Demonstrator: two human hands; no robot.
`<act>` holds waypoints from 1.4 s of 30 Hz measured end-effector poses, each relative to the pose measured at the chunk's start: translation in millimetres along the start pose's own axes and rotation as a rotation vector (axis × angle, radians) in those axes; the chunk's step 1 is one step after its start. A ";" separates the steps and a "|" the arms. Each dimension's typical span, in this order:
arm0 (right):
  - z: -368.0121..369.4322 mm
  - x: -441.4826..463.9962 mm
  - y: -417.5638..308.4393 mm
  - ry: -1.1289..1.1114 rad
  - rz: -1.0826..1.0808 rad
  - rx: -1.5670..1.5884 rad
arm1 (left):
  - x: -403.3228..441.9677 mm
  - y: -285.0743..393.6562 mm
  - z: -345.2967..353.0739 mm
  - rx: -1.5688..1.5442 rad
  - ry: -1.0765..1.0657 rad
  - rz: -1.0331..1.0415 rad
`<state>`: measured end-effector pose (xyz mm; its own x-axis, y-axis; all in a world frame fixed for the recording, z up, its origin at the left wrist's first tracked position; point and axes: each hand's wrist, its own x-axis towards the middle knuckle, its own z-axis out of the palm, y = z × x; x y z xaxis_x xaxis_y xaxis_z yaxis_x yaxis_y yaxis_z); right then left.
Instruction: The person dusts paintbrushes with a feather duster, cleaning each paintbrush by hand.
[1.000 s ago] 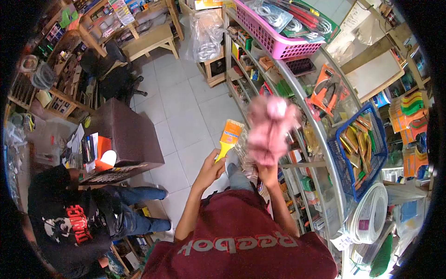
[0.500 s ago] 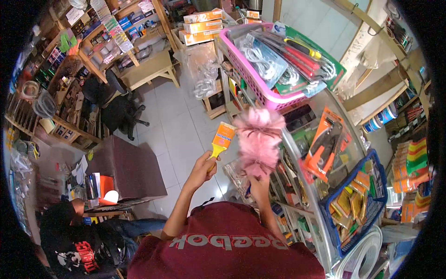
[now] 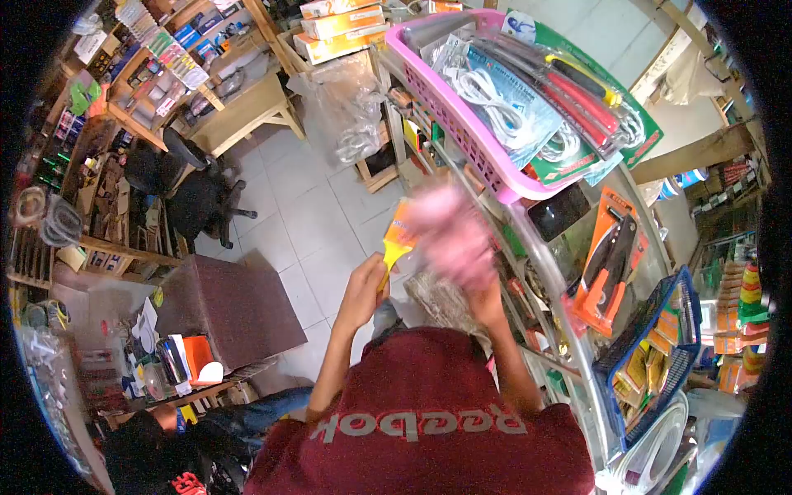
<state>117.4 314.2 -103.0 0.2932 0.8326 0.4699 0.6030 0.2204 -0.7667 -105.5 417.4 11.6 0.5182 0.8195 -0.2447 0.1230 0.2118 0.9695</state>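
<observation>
A yellow-handled paint brush (image 3: pixel 398 247) with an orange label is held upright in my left hand (image 3: pixel 361 290), its fingers wrapped round the handle. My right hand (image 3: pixel 485 304) grips the lower end of a fluffy pink duster (image 3: pixel 454 235), which is smeared by motion. The duster's upper part overlaps the brush's orange head, so whether they touch is hard to tell. Just right of the duster runs the metal edge of a glass display case (image 3: pixel 540 260).
On the case stand a pink basket (image 3: pixel 462 124) of packaged tools and cables, an orange-handled tool pack (image 3: pixel 606 264) and a blue basket (image 3: pixel 606 375) of small packets. A brown cabinet (image 3: pixel 239 313) stands left. At lower left is a person in black (image 3: pixel 157 454).
The duster has swung up and left, over the brush's head. The view has shifted, bringing the pink basket closer, and the person at lower left shows less.
</observation>
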 end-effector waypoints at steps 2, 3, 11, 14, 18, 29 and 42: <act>1.0 3.1 14.1 -0.268 0.231 -0.010 | 6.7 5.7 -7.4 0.000 -0.065 -0.013; -2.6 11.4 13.6 -0.490 0.337 -0.170 | 11.6 9.1 -10.1 -0.002 -0.095 -0.002; 18.9 -7.5 76.0 -0.575 0.117 -0.236 | 49.6 -32.4 -23.1 0.295 0.081 0.585; 22.7 1.2 44.7 -0.240 0.219 0.214 | 34.0 -23.7 -21.7 0.171 0.078 0.321; 15.0 -1.7 42.8 -0.541 0.243 -0.083 | 11.4 -31.0 -10.6 -0.019 0.062 0.012; 24.0 -13.0 16.3 -0.486 0.498 0.268 | 0.0 -49.6 4.6 0.259 0.213 0.281; 33.0 -47.9 84.9 -0.302 0.531 0.532 | -13.4 -43.5 -14.3 0.102 0.133 0.150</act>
<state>130.1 309.8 -205.0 0.1826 0.9785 -0.0957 -0.0170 -0.0942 -0.9954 -129.9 404.8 -27.4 0.4216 0.9023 -0.0905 0.1412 0.0332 0.9894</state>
